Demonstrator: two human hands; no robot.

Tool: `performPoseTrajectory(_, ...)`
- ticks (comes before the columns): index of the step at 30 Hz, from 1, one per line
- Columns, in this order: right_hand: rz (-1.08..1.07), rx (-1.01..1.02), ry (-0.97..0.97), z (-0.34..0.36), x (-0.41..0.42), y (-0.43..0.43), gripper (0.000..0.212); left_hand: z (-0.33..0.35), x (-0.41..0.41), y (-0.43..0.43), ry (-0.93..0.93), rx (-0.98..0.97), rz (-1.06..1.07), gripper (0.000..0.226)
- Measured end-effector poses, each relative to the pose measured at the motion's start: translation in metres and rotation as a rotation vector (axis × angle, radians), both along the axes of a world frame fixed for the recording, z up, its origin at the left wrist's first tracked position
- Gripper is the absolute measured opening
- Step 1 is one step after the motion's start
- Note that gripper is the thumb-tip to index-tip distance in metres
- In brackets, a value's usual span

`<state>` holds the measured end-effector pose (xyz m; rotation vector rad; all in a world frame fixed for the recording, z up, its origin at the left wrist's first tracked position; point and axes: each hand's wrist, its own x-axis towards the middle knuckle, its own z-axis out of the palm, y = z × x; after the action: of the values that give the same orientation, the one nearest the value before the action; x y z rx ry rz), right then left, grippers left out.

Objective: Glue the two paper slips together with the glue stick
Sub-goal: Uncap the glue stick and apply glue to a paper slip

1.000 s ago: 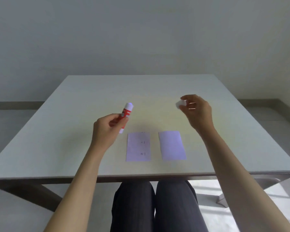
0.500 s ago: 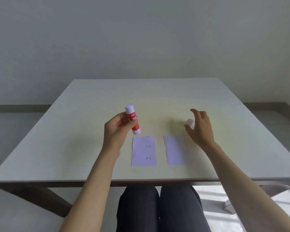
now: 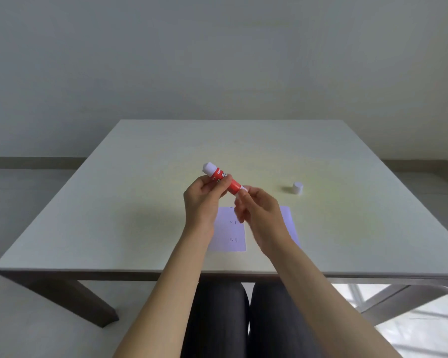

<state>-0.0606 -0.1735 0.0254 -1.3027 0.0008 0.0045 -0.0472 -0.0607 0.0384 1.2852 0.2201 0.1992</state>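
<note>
Released since before, the round white cap (image 3: 297, 187) now stands on the worktop (image 3: 140, 202), right of the glue stick (image 3: 221, 177). Left hand (image 3: 202, 202) fingers clamp the glossy red tube; right hand (image 3: 260, 213) fingers pinch its base above the paper slips (image 3: 228, 236).

Two paper slips lie side by side on the table (image 3: 140, 202) near its front edge: left slip (image 3: 228, 233), right slip (image 3: 288, 223) at its 3 o'clock, partly hidden by the forearm. The cap (image 3: 297, 187) stands at 1 o'clock from the slips, apart. The glue stick (image 3: 221, 178) is above the table at 12 o'clock of the left slip, between left hand (image 3: 202, 202) and right hand (image 3: 261, 215).
</note>
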Motion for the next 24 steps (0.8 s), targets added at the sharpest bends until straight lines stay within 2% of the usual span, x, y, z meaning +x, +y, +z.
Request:
performPoseTrajectory(2, 0.154, 0.256, 0.310, 0.005, 0.002, 0.001, 0.027, 0.000, -0.001, 0.003, -0.016, 0.025, -0.046, 0.011)
performPoseTrajectory(3, 0.226, 0.307, 0.434, 0.006, 0.002, 0.000, 0.034, 0.000, -0.002, 0.004, -0.038, 0.037, -0.085, 0.009)
performPoseTrajectory(5, 0.293, 0.295, 0.541, 0.005, 0.002, 0.001, 0.049, 0.001, -0.004, 0.004, -0.088, 0.067, -0.173, 0.010)
performPoseTrajectory(7, 0.260, 0.265, 0.563, 0.004, 0.001, 0.002, 0.056, 0.002, -0.006, 0.003, -0.102, 0.089, -0.210, 0.010)
performPoseTrajectory(9, 0.179, 0.166, 0.399, 0.000, -0.001, 0.000, 0.054, 0.003, -0.007, 0.001, -0.090, 0.082, -0.186, 0.008)
performPoseTrajectory(12, 0.071, -0.025, 0.013, -0.004, -0.006, -0.002, 0.027, 0.003, -0.007, 0.001, -0.078, 0.093, -0.114, 0.007)
performPoseTrajectory(13, 0.061, -0.033, -0.038, -0.004, -0.007, -0.003, 0.024, 0.004, -0.007, 0.001, -0.076, 0.095, -0.105, 0.008)
performPoseTrajectory(15, 0.092, 0.023, -0.022, -0.001, -0.009, -0.005, 0.019, 0.004, -0.007, 0.001, -0.078, 0.091, -0.118, 0.007)
performPoseTrajectory(20, 0.320, 0.278, 0.483, 0.006, -0.006, -0.012, 0.051, 0.000, -0.007, 0.009, -0.153, 0.077, -0.319, 0.011)
performPoseTrajectory(24, 0.377, 0.309, 0.652, 0.002, -0.010, -0.011, 0.059, -0.004, -0.009, 0.016, -0.223, 0.126, -0.491, 0.018)
